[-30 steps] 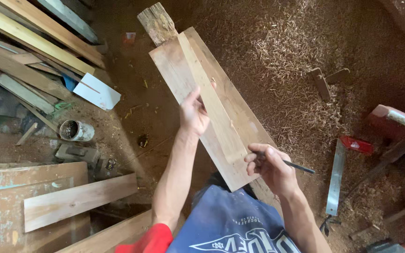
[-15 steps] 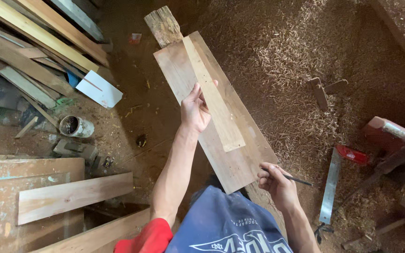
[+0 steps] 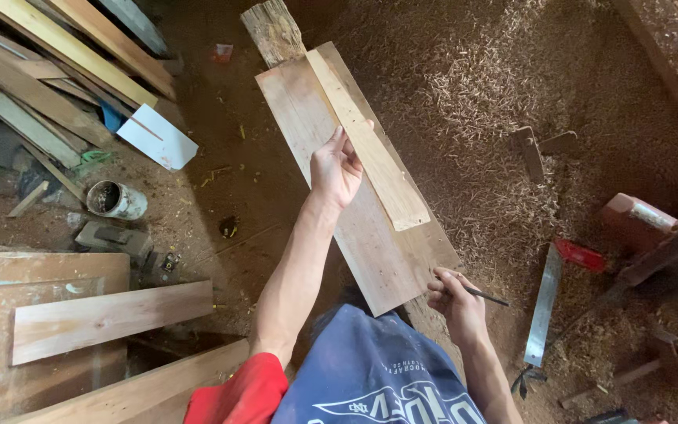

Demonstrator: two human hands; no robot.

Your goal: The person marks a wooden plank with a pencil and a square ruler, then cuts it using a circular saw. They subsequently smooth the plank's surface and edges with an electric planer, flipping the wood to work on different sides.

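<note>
Far left: loose planks (image 3: pixel 103 314) and a small tin can (image 3: pixel 115 200) on the dirt floor, same as before. Left hand (image 3: pixel 337 169) grips the narrow wood strip (image 3: pixel 370 149) by its edge, fingers curled over it, pressing it flat along the wide board (image 3: pixel 355 212). Versus a second ago the strip sits further up the board; its lower end now stops short of the board's near edge instead of reaching it. The board rests on a log (image 3: pixel 275 31). Right hand (image 3: pixel 453 302) has dropped off the board to its lower right corner, closed around a pencil (image 3: pixel 486 295), tip pointing right over the shavings. Metal square (image 3: pixel 543 306) lies on the sawdust at right, unmoved.
</note>
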